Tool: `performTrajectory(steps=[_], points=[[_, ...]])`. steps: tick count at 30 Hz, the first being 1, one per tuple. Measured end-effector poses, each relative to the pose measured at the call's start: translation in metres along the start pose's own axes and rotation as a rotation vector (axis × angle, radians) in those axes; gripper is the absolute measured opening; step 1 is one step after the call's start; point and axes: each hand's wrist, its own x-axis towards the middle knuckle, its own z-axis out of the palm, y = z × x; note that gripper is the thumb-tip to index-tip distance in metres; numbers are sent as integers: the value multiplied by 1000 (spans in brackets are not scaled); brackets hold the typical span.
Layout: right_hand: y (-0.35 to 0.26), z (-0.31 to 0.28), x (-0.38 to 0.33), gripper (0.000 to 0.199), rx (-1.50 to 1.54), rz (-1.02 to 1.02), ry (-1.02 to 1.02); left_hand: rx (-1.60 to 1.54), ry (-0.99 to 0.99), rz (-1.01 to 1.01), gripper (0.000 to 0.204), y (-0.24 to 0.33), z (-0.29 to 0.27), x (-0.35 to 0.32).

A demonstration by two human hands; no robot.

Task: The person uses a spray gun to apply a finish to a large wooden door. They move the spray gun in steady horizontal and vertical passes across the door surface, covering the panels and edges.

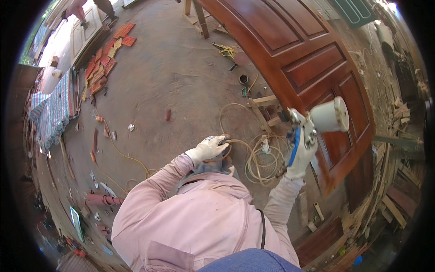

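Note:
My right hand (300, 156), in a white glove, grips a spray gun (312, 124) with a blue handle and a white cup on top, its nozzle next to the near end of a large glossy reddish-brown panelled door (308, 59) lying flat on wooden trestles. My left hand (209, 148), also gloved, is closed around a pale yellow air hose (253, 154) at chest height. The hose runs from that hand into loose coils on the ground below the gun. Pink sleeves cover both forearms.
A wooden trestle (265, 109) stands under the door's edge. Small tins and yellow cord (229, 50) lie on the dirt floor further off. Red painted wood pieces (104, 59) sit at the upper left beside a striped cloth (56, 109). Stacked timber (398, 190) fills the right side.

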Motion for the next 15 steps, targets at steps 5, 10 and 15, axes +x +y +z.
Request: performTrajectory(steps=[5, 10, 15], points=[[13, -38, -43, 32, -198, -22, 332, 22, -28, 17, 46, 1, 10, -32], [6, -18, -53, 31, -565, -110, 342, 15, -288, 164, 36, -9, -3, -41], [-13, 93, -18, 26, -154, 15, 188, -140, -224, 75, 32, -62, -80, -6]])
